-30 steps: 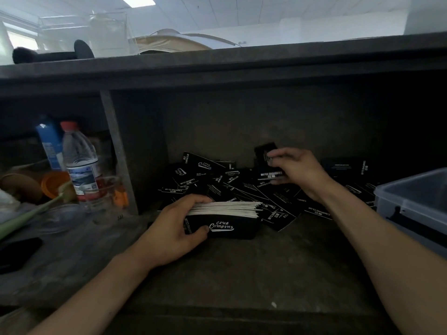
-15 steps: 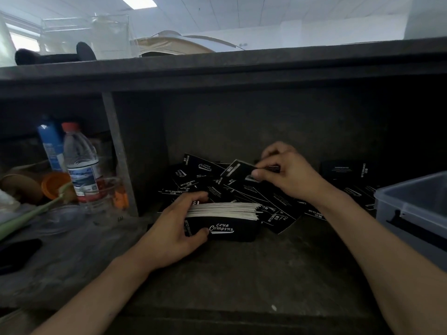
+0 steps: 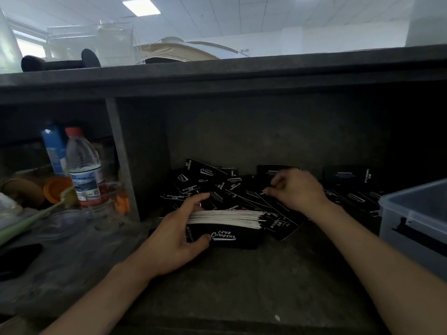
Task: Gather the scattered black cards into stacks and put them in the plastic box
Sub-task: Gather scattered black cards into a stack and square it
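Partly done: one thick stack [image 3: 225, 220] of black cards on the shelf floor, white edges up, gripped at its left end by the left hand [image 3: 174, 240], thumb in front and fingers over the top. Just behind and to the right, many loose cards [image 3: 205, 180] left to gather, with the right hand [image 3: 297, 189] curled down onto them, too blurred to tell whether pinching one. At far right, near the cards, the plastic box [image 3: 416, 213], contents not discernible.

Dim shelf recess [image 3: 266, 141] — bright ceiling panels [image 3: 141, 8] above (wide-angle bowing, soft edges).
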Action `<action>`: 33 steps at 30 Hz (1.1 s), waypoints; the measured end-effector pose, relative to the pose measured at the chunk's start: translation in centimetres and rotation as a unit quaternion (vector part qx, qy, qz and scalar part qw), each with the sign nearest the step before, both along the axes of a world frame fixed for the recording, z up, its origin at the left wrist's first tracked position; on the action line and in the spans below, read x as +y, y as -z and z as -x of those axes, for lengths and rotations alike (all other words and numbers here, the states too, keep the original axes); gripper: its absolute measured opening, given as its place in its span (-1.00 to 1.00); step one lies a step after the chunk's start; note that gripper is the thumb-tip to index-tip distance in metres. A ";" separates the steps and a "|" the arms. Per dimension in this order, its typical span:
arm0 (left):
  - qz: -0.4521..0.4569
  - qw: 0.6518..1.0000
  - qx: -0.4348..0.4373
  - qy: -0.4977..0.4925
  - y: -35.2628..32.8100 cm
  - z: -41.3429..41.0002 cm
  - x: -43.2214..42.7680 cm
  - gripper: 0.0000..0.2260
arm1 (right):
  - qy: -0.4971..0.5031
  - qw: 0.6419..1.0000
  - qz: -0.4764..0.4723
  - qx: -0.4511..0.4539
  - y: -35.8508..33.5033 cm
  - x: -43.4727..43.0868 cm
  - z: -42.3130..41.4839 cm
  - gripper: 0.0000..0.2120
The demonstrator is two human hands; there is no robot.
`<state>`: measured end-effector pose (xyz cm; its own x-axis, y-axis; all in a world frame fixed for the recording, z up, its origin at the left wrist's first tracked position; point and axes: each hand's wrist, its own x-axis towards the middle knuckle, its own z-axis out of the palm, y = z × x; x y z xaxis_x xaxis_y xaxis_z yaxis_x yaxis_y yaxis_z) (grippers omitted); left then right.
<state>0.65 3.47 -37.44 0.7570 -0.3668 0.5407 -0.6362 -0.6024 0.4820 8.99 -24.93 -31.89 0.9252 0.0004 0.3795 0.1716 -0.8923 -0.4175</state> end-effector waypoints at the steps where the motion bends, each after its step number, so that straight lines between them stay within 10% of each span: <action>1: 0.000 1.000 0.000 0.001 0.0 0.0 0.0 -0.33 | 0.023 0.997 0.058 0.045 0.1 -0.4 0.3 -0.67; 7: -0.012 0.999 -0.030 0.003 -0.1 0.1 0.0 -0.53 | 0.027 0.986 0.083 0.143 -0.1 0.0 0.9 -0.71; 13: -0.020 0.999 -0.040 -0.013 -0.1 0.0 -0.1 -0.45 | -0.018 0.993 -0.004 -0.117 -1.2 0.2 1.9 -0.82; 17: -0.015 0.999 -0.008 -0.031 -0.1 -0.1 0.0 -0.29 | -0.331 0.921 -0.157 0.133 -0.6 2.4 2.7 -0.84; 20: -0.009 1.000 0.001 -0.021 -0.3 0.2 -0.1 -0.36 | -0.325 0.887 -0.271 0.184 0.0 3.2 1.5 -0.75; 25: -0.004 1.000 -0.018 -0.008 -0.3 0.3 -0.2 -0.55 | -0.188 0.976 0.107 0.036 2.3 1.1 -1.2 -0.60; 33: -0.004 1.000 -0.022 -0.009 -0.3 0.3 -0.2 -0.54 | -0.115 0.982 0.115 -0.099 1.8 0.4 -1.1 -0.69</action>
<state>0.35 3.31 -37.13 0.7387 -0.3583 0.5709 -0.6461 -0.6176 0.4484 10.13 -24.58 -33.70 0.7993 0.3068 0.5167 0.4364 -0.8874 -0.1483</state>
